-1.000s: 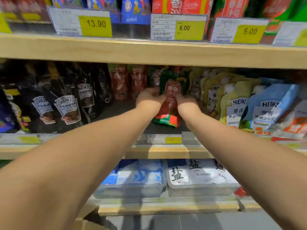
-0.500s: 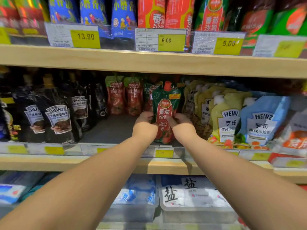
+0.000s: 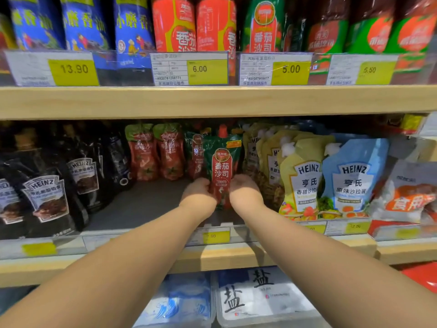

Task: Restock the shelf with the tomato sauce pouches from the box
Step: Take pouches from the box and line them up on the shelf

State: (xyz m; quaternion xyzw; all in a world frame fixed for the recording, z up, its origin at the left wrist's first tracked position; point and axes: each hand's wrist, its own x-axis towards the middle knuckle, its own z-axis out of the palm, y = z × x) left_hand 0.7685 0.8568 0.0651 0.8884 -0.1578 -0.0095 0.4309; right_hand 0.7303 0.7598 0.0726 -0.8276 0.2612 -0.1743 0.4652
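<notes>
A green and red tomato ketchup pouch point(image 3: 222, 162) with a red cap stands upright on the middle shelf point(image 3: 146, 207). My left hand point(image 3: 198, 192) grips its lower left side and my right hand point(image 3: 244, 189) grips its lower right side. Another pouch of the same kind point(image 3: 196, 152) stands just behind it to the left. Two red tomato pouches point(image 3: 156, 152) stand further left at the back. The box is out of view.
Black Heinz pouches point(image 3: 47, 195) fill the shelf's left side; yellow point(image 3: 302, 181) and blue point(image 3: 352, 178) Heinz pouches crowd the right. Bare shelf floor lies left of my hands. Bottles stand on the upper shelf point(image 3: 212, 100). Salt bags in bins point(image 3: 255, 294) sit below.
Both hands have brought the pouch from a tilt to upright and pushed it deeper onto the shelf. My view has moved closer and higher.
</notes>
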